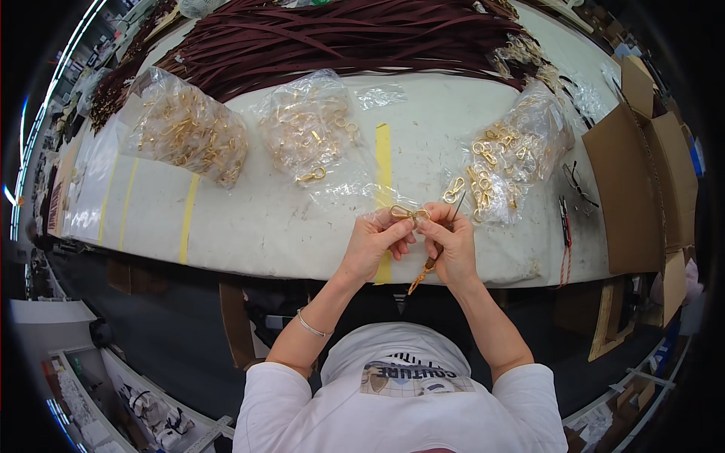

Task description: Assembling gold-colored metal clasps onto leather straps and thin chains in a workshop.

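Near the front edge of the table, my left hand (pixel 381 238) pinches a gold snap hook (pixel 402 212) between thumb and fingers. My right hand (pixel 453 240) meets it, its fingertips touching the hook's ring end. A thin-shafted tool with a brown handle (pixel 430 265) is also in my right hand; its dark shaft points up past the fingers and an orange braided cord (pixel 416 282) hangs from its lower end. Just beyond my right hand lies a loose gold hook (pixel 454 190), next to an opened clear bag of gold hooks (pixel 491 162).
Two more clear bags of gold hooks (pixel 192 132) (pixel 306 124) stand left and centre. Dark maroon straps (pixel 325 41) heap along the back. Yellow tape strips (pixel 384 155) cross the white tabletop (pixel 287 226). Glasses (pixel 580 185), a slim tool (pixel 565 221) and a cardboard box (pixel 623 196) lie right.
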`<state>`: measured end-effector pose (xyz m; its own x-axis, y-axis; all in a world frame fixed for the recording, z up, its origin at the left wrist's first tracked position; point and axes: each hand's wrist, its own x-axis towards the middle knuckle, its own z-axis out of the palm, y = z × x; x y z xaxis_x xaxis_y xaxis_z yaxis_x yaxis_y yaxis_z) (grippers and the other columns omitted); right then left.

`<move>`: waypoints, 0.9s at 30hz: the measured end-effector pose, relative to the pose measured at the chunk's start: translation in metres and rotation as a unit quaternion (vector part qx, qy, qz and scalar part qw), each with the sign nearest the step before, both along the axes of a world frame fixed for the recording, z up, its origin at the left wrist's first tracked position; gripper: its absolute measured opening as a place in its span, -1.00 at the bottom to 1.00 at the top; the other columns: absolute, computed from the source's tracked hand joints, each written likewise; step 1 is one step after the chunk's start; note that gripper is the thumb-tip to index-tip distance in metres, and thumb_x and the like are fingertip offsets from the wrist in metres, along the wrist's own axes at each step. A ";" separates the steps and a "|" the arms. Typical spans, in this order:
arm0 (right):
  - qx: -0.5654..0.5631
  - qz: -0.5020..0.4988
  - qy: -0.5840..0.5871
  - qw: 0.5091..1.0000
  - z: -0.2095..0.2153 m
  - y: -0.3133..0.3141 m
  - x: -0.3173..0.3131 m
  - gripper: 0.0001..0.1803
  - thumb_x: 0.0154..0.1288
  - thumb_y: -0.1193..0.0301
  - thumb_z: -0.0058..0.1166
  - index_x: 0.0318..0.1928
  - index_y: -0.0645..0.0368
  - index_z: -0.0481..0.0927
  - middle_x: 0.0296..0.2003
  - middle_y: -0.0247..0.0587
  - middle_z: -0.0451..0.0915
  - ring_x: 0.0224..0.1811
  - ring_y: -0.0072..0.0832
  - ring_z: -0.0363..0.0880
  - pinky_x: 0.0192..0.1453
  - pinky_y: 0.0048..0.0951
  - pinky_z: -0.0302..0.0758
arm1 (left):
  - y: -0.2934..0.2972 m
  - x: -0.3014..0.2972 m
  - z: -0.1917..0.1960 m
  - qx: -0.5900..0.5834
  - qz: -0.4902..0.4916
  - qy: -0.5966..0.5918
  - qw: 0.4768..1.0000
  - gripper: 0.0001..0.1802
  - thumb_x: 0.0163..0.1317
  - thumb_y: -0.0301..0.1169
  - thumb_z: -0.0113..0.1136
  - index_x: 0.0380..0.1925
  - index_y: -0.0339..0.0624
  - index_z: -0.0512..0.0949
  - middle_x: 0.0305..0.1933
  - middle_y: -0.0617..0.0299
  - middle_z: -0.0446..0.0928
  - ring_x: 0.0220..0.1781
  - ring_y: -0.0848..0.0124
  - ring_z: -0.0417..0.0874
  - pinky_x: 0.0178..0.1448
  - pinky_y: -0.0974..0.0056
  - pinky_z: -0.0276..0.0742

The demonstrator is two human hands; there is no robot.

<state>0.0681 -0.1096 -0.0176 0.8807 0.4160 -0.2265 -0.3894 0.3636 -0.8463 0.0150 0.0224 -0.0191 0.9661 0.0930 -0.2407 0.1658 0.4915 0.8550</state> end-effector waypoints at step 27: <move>-0.163 0.129 -0.184 0.961 0.016 0.004 0.022 -0.84 0.09 0.40 0.06 -0.39 0.24 0.46 -0.60 -0.48 0.41 -0.63 -0.86 0.17 -0.66 -0.79 0.03 | -0.010 0.003 0.000 0.010 0.072 0.010 0.997 -0.85 0.14 -0.45 0.00 -0.38 -0.31 0.50 -0.48 0.23 0.51 -0.56 0.58 0.46 -0.51 0.49 0.38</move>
